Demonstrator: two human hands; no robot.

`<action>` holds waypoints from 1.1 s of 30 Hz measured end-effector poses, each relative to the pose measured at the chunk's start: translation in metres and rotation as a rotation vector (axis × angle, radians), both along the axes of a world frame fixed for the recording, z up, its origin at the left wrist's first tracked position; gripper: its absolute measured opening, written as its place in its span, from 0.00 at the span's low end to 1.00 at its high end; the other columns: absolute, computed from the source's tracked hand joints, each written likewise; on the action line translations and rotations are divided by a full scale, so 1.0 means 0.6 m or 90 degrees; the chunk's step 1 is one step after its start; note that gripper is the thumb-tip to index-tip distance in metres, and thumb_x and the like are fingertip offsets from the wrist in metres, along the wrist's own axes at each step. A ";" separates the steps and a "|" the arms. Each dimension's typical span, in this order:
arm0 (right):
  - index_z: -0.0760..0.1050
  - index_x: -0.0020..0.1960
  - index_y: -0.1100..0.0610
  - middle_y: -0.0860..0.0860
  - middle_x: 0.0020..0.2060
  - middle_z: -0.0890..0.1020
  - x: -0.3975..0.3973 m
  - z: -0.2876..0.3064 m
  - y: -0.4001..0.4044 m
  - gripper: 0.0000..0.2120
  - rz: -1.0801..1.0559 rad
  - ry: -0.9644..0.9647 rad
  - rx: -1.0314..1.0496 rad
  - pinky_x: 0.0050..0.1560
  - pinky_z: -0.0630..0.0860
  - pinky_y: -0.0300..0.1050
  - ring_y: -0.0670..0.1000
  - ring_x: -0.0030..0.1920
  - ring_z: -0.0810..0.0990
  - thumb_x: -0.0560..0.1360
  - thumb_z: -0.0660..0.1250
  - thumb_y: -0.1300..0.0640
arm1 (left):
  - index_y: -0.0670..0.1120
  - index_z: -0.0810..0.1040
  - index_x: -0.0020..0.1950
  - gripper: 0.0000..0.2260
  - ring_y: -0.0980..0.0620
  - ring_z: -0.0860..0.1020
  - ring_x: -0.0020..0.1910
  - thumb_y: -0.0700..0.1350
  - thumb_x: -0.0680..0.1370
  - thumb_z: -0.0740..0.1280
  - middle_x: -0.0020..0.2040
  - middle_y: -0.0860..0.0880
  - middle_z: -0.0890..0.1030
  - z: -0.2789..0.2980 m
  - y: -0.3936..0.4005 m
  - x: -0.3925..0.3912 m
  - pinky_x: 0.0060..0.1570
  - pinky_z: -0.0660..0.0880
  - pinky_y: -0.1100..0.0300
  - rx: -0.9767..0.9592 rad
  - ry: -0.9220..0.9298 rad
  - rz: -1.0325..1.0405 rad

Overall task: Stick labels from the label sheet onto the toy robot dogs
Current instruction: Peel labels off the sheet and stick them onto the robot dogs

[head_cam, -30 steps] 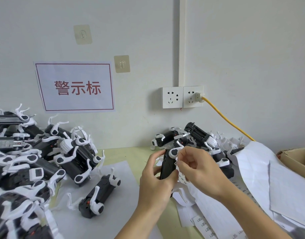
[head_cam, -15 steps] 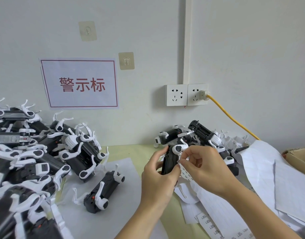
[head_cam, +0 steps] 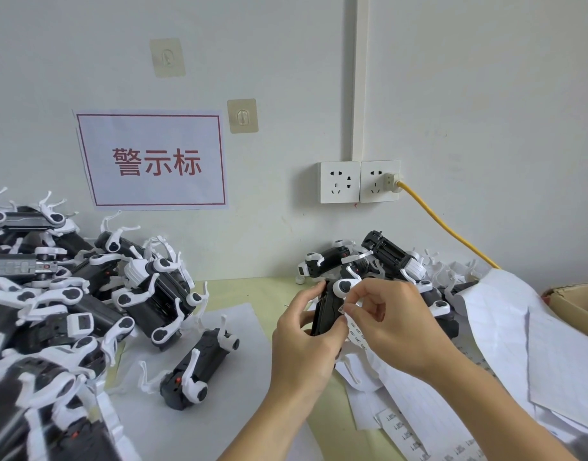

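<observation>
My left hand (head_cam: 304,341) grips a black and white toy robot dog (head_cam: 329,307), held upright above the table. My right hand (head_cam: 392,324) pinches a narrow strip of labels (head_cam: 355,331) right against the dog's side, near its white leg joint. The strip hangs down between my hands. A small pile of robot dogs (head_cam: 382,257) lies behind my hands by the wall. A large heap of robot dogs (head_cam: 63,294) fills the left side. One single robot dog (head_cam: 199,371) lies on white paper at centre left.
White label sheets (head_cam: 505,344) are spread over the right of the yellow-green table (head_cam: 252,291). More printed strips (head_cam: 405,430) lie near the front. A cardboard box (head_cam: 575,304) sits at the far right. A yellow cable (head_cam: 449,227) runs from the wall socket (head_cam: 359,181).
The strip of labels has come closer to the dog's side and my right hand has shifted slightly. The camera view has tilted up a little.
</observation>
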State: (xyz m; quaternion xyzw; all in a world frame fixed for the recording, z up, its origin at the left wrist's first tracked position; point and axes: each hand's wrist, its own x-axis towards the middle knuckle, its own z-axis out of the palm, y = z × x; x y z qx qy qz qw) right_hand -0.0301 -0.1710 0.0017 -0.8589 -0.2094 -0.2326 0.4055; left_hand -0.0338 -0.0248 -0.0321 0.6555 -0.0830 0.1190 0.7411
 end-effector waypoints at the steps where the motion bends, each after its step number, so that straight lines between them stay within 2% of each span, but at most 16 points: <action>1: 0.78 0.39 0.47 0.52 0.25 0.75 0.000 -0.001 0.000 0.11 -0.006 -0.004 -0.003 0.30 0.68 0.39 0.45 0.25 0.68 0.76 0.71 0.60 | 0.62 0.80 0.60 0.21 0.53 0.73 0.25 0.40 0.73 0.72 0.40 0.46 0.82 0.000 0.000 0.001 0.26 0.70 0.66 -0.001 -0.001 -0.001; 6: 0.78 0.40 0.46 0.45 0.25 0.76 0.000 -0.002 0.002 0.10 -0.028 -0.022 -0.024 0.31 0.70 0.39 0.45 0.25 0.70 0.77 0.71 0.58 | 0.62 0.80 0.59 0.19 0.52 0.74 0.24 0.40 0.75 0.73 0.42 0.46 0.84 0.001 -0.002 0.001 0.25 0.70 0.66 -0.002 -0.004 0.011; 11: 0.79 0.41 0.47 0.43 0.26 0.77 -0.001 -0.002 0.004 0.08 -0.042 -0.040 -0.045 0.31 0.70 0.39 0.46 0.26 0.72 0.77 0.71 0.58 | 0.62 0.80 0.57 0.17 0.53 0.75 0.25 0.42 0.75 0.74 0.42 0.46 0.84 0.003 -0.002 0.000 0.26 0.70 0.66 -0.001 -0.009 0.022; 15: 0.80 0.42 0.49 0.44 0.23 0.75 -0.003 -0.003 0.004 0.06 -0.055 -0.054 -0.062 0.31 0.69 0.38 0.47 0.27 0.72 0.77 0.71 0.58 | 0.63 0.80 0.55 0.16 0.52 0.76 0.26 0.42 0.75 0.74 0.43 0.46 0.84 0.004 -0.003 -0.001 0.26 0.70 0.66 -0.010 -0.007 0.028; 18: 0.81 0.43 0.50 0.45 0.23 0.74 -0.004 -0.001 0.005 0.05 -0.066 -0.061 -0.076 0.32 0.71 0.42 0.47 0.29 0.73 0.77 0.71 0.58 | 0.63 0.81 0.55 0.16 0.52 0.76 0.26 0.42 0.75 0.74 0.42 0.47 0.84 0.005 -0.003 -0.002 0.26 0.70 0.65 -0.012 -0.006 0.028; 24: 0.82 0.44 0.51 0.42 0.22 0.71 -0.010 0.003 0.009 0.04 -0.084 -0.075 -0.098 0.33 0.69 0.41 0.45 0.29 0.73 0.76 0.71 0.57 | 0.64 0.81 0.53 0.16 0.53 0.77 0.26 0.42 0.75 0.74 0.42 0.49 0.84 0.007 -0.004 -0.005 0.26 0.71 0.65 -0.014 -0.005 0.033; 28: 0.82 0.44 0.50 0.42 0.23 0.72 -0.013 0.006 0.010 0.03 -0.095 -0.082 -0.111 0.35 0.73 0.45 0.45 0.29 0.72 0.76 0.71 0.56 | 0.63 0.81 0.52 0.15 0.53 0.77 0.26 0.42 0.75 0.74 0.42 0.49 0.84 0.008 -0.005 -0.006 0.26 0.72 0.64 -0.011 -0.009 0.043; 33: 0.83 0.44 0.50 0.44 0.24 0.73 -0.014 0.008 0.011 0.03 -0.099 -0.087 -0.112 0.35 0.74 0.45 0.46 0.29 0.73 0.76 0.72 0.56 | 0.63 0.81 0.51 0.14 0.52 0.77 0.27 0.42 0.75 0.73 0.43 0.47 0.83 0.009 -0.005 -0.006 0.26 0.72 0.63 -0.012 -0.022 0.052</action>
